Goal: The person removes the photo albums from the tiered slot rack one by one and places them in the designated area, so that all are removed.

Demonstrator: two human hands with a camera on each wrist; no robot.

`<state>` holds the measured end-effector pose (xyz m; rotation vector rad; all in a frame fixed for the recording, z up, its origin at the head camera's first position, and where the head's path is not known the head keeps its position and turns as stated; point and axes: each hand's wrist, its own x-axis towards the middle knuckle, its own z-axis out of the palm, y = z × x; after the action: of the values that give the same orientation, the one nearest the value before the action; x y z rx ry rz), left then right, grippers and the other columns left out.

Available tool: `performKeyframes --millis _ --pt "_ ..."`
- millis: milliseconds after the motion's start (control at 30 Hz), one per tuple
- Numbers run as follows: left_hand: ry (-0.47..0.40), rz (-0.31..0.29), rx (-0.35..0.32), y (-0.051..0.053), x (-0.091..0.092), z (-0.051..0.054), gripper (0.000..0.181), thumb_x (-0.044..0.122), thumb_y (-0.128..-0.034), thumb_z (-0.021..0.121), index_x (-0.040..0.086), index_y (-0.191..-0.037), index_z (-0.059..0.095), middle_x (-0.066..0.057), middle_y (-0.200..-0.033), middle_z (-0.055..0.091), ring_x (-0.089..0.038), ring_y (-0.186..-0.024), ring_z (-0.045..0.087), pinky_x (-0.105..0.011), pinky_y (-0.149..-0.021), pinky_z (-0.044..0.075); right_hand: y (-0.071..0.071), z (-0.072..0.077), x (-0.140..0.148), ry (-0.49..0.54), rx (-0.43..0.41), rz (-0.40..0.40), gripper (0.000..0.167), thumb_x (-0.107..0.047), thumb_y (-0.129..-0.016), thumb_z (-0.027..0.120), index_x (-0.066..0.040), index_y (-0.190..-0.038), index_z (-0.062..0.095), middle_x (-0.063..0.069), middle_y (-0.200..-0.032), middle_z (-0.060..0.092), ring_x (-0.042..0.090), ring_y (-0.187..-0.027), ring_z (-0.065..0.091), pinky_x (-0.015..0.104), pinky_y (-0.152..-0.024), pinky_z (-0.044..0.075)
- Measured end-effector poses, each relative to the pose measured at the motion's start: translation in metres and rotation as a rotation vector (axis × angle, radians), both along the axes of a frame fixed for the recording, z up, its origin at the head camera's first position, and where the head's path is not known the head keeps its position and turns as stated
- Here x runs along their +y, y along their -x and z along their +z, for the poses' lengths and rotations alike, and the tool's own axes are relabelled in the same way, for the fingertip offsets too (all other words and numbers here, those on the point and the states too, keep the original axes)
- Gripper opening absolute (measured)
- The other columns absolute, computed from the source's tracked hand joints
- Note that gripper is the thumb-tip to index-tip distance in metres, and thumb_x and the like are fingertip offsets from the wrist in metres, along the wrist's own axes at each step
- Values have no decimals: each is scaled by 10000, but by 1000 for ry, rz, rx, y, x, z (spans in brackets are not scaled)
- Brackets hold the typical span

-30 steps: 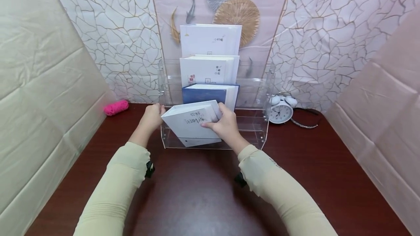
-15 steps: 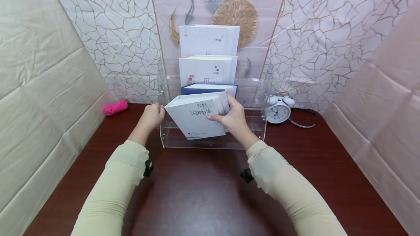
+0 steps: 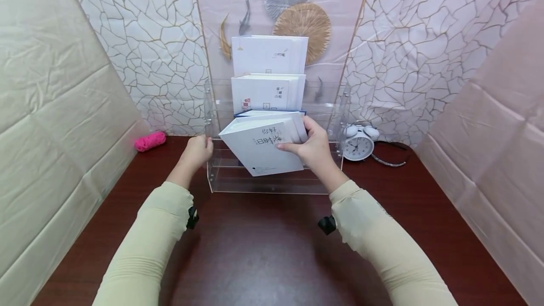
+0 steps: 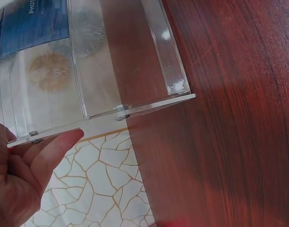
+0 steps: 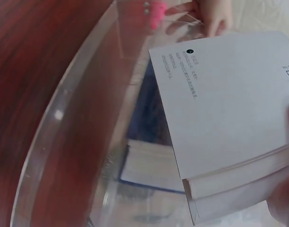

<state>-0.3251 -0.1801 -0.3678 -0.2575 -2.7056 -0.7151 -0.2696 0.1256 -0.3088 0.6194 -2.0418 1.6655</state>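
Note:
A white book [image 3: 261,155] with handwritten-style characters on its cover hangs tilted in front of a clear acrylic tiered rack [image 3: 250,186]. My right hand [image 3: 315,149] pinches its right edge, thumb on the cover and the other fingers behind. In the right wrist view the book [image 5: 220,104] stands apart from the rack's front lip. My left hand [image 3: 197,151] grips the rack's left side panel; the left wrist view has the thumb and fingers [image 4: 55,149] about the panel edge. Behind the held book, a blue book [image 5: 147,109] sits in the rack, mostly hidden in the head view.
Two more white books [image 3: 267,91] stand on the higher tiers. To the right of the rack are a white twin-bell alarm clock [image 3: 358,145] and a dark band-like loop [image 3: 388,163]. A pink bundle [image 3: 150,141] lies at the back left of the brown table [image 3: 255,249].
My right hand has lifted the white book up and to the right, out of the rack's lowest tier. My left hand has stayed on the rack's side.

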Motion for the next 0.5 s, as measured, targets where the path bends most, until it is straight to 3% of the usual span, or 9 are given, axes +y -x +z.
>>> performKeyframes --millis 267,500 --pt "3 4 -5 3 -5 1 299 89 -941 405 -61 -702 504 -298 -749 573 -469 -794 573 -527 -731 446 -12 26 25 175 -42 56 494 111 -619 809 -31 -1046 605 63 -933 679 223 -807 649 329 -670 542" --pt "-8 -4 -24 1 -7 2 306 86 -942 401 -51 -690 507 -285 -741 573 -455 -775 575 -530 -727 446 -35 45 64 470 60 20 510 230 -623 728 1 -1062 602 139 -985 663 248 -862 649 316 -697 538"
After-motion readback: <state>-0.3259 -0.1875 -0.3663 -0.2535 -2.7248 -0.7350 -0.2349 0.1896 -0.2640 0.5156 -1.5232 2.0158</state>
